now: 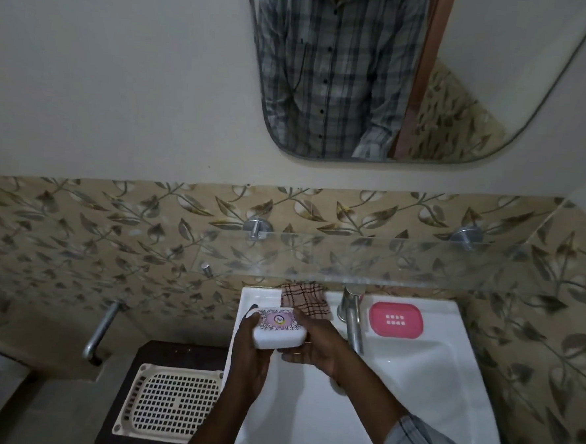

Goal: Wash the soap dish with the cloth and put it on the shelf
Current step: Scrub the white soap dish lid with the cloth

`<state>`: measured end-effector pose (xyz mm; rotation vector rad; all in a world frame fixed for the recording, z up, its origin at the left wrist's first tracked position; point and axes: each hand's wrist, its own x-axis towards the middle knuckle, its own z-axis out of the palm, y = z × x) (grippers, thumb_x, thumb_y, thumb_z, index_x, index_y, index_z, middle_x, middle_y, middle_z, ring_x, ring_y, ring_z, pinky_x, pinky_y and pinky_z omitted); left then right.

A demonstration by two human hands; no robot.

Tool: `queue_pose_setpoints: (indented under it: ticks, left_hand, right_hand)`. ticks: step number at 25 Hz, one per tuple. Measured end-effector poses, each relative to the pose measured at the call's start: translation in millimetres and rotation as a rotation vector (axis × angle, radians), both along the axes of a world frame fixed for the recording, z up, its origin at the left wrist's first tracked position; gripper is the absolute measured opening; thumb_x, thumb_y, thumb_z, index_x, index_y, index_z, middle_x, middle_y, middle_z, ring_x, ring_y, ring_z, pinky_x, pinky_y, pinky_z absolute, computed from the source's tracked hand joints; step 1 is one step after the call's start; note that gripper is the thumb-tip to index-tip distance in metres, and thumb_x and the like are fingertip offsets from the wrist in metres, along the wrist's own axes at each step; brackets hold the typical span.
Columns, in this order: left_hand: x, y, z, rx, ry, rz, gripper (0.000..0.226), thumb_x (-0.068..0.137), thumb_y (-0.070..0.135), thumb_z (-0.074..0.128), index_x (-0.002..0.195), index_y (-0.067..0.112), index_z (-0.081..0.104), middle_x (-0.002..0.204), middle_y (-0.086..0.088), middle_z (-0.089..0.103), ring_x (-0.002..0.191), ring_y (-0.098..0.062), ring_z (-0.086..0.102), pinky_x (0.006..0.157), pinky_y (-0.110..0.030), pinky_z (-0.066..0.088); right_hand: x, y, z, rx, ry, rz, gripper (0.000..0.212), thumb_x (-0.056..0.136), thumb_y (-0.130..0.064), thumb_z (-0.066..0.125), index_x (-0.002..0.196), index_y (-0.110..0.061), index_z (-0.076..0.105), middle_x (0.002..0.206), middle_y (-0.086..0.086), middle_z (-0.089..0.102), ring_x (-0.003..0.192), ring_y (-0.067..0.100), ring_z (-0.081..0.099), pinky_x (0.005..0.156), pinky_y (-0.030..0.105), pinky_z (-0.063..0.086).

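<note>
Both hands, left (249, 349) and right (315, 346), grip a white soap box (278, 330) (purple label up) over the sink (412, 383).

Place: home bathroom | white washbasin (412, 383) under the fingers (297, 354) | tap (352, 323) beside them | mirror (464, 95), glass shelf (385, 261), leaf-patterned tiles (112, 231) beyond

Around the sink (412, 383) I count one tap (352, 320), one checked cloth (302, 299) left of it, one pink soap dish (395, 319) right of it, one white soap box (278, 330) in my two hands, one glass shelf (385, 261) above, and one mesh tray (170, 403) far left.
</note>
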<state>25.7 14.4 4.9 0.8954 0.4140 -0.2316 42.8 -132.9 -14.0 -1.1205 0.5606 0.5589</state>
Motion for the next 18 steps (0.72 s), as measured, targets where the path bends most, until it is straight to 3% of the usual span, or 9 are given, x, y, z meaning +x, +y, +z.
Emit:
queue_pose_setpoints:
  ticks: [2, 4, 6, 8, 12, 14, 15, 16, 18]
  left_hand:
    - [3.6, -7.8, -1.8, 0.139, 0.009, -0.054, 0.043, 0.099, 0.022, 0.052, 0.139, 0.007, 0.049, 0.132, -0.023, 0.060, 0.115, -0.037, 0.062, 0.091, -0.046, 0.054]
    - [7.3, -13.7, 1.7, 0.246, 0.179, -0.135, 0.057, 0.096, 0.039, 0.059, 0.138, 0.003, 0.049, 0.124, -0.023, 0.063, 0.104, -0.037, 0.065, 0.089, -0.048, 0.053]
    - [7.2, -26.1, 11.1, 0.089, 0.334, -0.288, 0.074, 0.086, 0.056, 0.065, 0.125, -0.006, 0.053, 0.107, -0.030, 0.069, 0.093, -0.045, 0.070, 0.084, -0.053, 0.058]
    - [8.5, -44.4, 17.6, -0.077, 0.352, -0.324, 0.073, 0.085, 0.051, 0.069, 0.123, -0.010, 0.054, 0.103, -0.032, 0.071, 0.095, -0.048, 0.070, 0.080, -0.058, 0.059]
    - [22.2, -61.8, 15.6, -0.164, 0.269, -0.206, 0.057, 0.086, 0.036, 0.071, 0.124, -0.004, 0.059, 0.093, -0.025, 0.076, 0.098, -0.041, 0.068, 0.084, -0.055, 0.056]
    - [24.6, -52.2, 9.9, -0.203, 0.286, -0.154, 0.060, 0.079, 0.036, 0.076, 0.120, -0.003, 0.059, 0.104, -0.026, 0.073, 0.104, -0.041, 0.067, 0.085, -0.057, 0.056]
    - [25.4, -45.9, 5.6, -0.201, 0.307, -0.143, 0.062, 0.075, 0.037, 0.078, 0.119, -0.003, 0.058, 0.111, -0.026, 0.069, 0.104, -0.041, 0.066, 0.084, -0.057, 0.057]
    - [24.9, -40.5, 0.6, -0.187, 0.329, -0.133, 0.064, 0.074, 0.038, 0.079, 0.118, -0.003, 0.058, 0.115, -0.025, 0.066, 0.103, -0.041, 0.066, 0.083, -0.056, 0.057]
    - [21.2, -33.4, -7.6, -0.164, 0.354, -0.098, 0.065, 0.072, 0.038, 0.081, 0.117, -0.002, 0.057, 0.116, -0.023, 0.063, 0.098, -0.039, 0.067, 0.082, -0.055, 0.057]
  right_hand:
    - [-12.0, -19.8, 11.6, -0.036, -0.121, -0.096, 0.032, 0.087, -0.031, 0.074, 0.106, -0.006, 0.071, 0.101, 0.017, 0.077, 0.087, 0.032, 0.075, 0.069, 0.041, 0.062]
    - [-19.9, -38.9, 24.1, -0.237, -0.359, -0.141, 0.026, 0.085, -0.029, 0.076, 0.103, -0.012, 0.072, 0.102, 0.012, 0.077, 0.092, 0.028, 0.075, 0.074, 0.040, 0.062]
    - [-33.4, -46.0, 34.8, -0.499, -0.619, -0.058, 0.022, 0.083, -0.034, 0.077, 0.102, -0.026, 0.071, 0.100, -0.007, 0.077, 0.093, 0.010, 0.072, 0.077, 0.026, 0.059]
    - [-48.9, -46.3, 37.1, -0.656, -0.767, 0.069, 0.026, 0.081, -0.036, 0.076, 0.105, -0.040, 0.068, 0.102, -0.023, 0.072, 0.094, -0.006, 0.066, 0.076, 0.009, 0.050]
    - [-56.1, -64.8, 22.8, -0.900, -0.940, 0.062, 0.044, 0.083, -0.040, 0.073, 0.120, -0.017, 0.066, 0.121, -0.006, 0.061, 0.114, 0.002, 0.056, 0.095, 0.015, 0.045]
    - [-51.4, -82.8, 15.3, -0.990, -0.875, -0.203, 0.025, 0.088, -0.026, 0.070, 0.106, -0.009, 0.069, 0.107, 0.003, 0.066, 0.103, 0.013, 0.062, 0.088, 0.022, 0.049]
    - [-48.4, -93.0, 10.1, -1.018, -0.734, -0.382, 0.014, 0.089, -0.015, 0.068, 0.100, -0.006, 0.069, 0.099, 0.007, 0.068, 0.096, 0.021, 0.065, 0.082, 0.027, 0.051]
    - [-43.7, -107.2, 2.8, -1.011, -0.525, -0.545, 0.011, 0.090, -0.008, 0.066, 0.099, -0.002, 0.069, 0.098, 0.014, 0.070, 0.094, 0.029, 0.066, 0.079, 0.031, 0.051]
    - [-33.8, -135.3, -14.6, -0.867, 0.048, -0.626, 0.032, 0.095, -0.014, 0.062, 0.117, 0.009, 0.060, 0.114, 0.027, 0.066, 0.106, 0.039, 0.063, 0.087, 0.037, 0.051]
